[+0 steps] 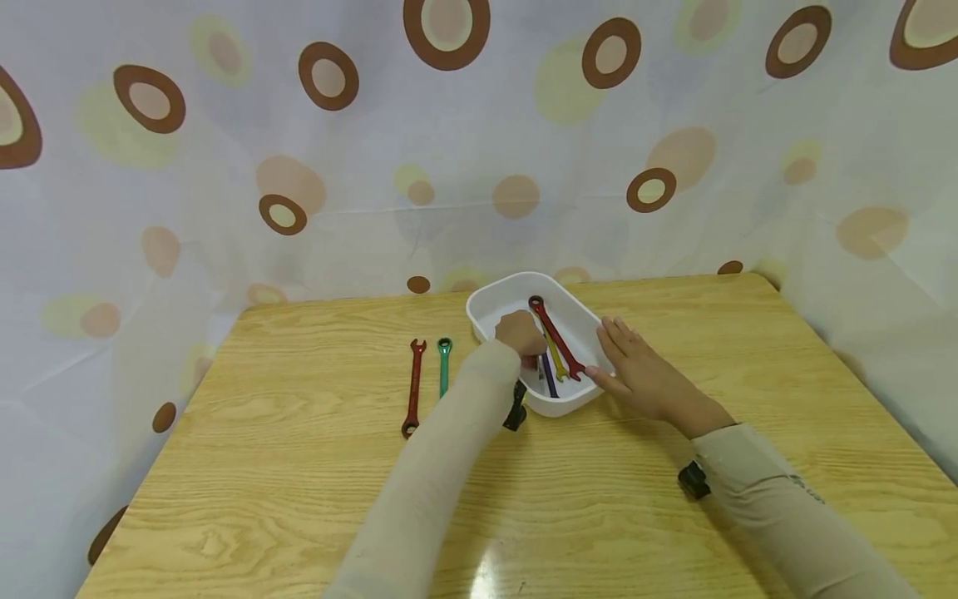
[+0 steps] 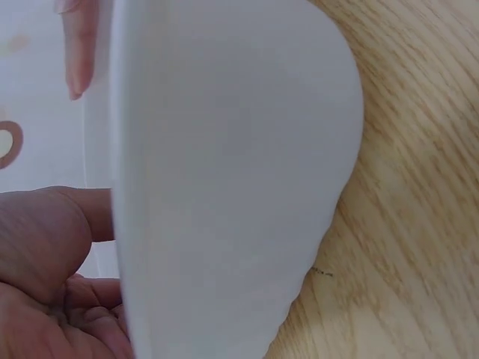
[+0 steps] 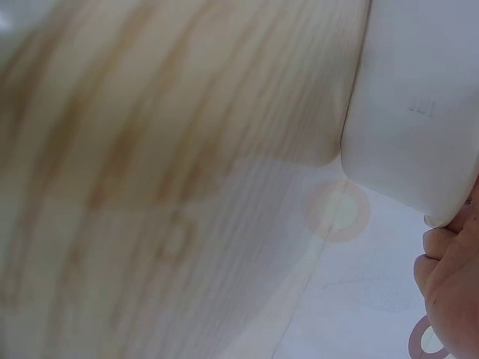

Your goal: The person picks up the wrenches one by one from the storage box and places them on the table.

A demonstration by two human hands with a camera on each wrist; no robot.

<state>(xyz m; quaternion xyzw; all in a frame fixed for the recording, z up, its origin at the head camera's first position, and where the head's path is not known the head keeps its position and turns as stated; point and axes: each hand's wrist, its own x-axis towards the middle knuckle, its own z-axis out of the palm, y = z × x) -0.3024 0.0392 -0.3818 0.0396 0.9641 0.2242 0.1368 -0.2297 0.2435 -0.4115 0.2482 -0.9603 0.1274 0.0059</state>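
Note:
A white plastic bin stands at the back middle of the table. Inside it lie a red combination wrench, a yellow wrench and a purple wrench. My left hand reaches down into the bin's left side, beside the wrenches. Something red shows just under it; in the left wrist view the bin wall hides its fingertips, so I cannot tell whether they grip anything. My right hand rests at the bin's right rim, fingers extended. The right wrist view shows that hand against the rim.
Left of the bin, a red combination wrench and a green wrench lie side by side on the wooden table. My left forearm overlaps the green one's lower end. A patterned curtain hangs behind the table.

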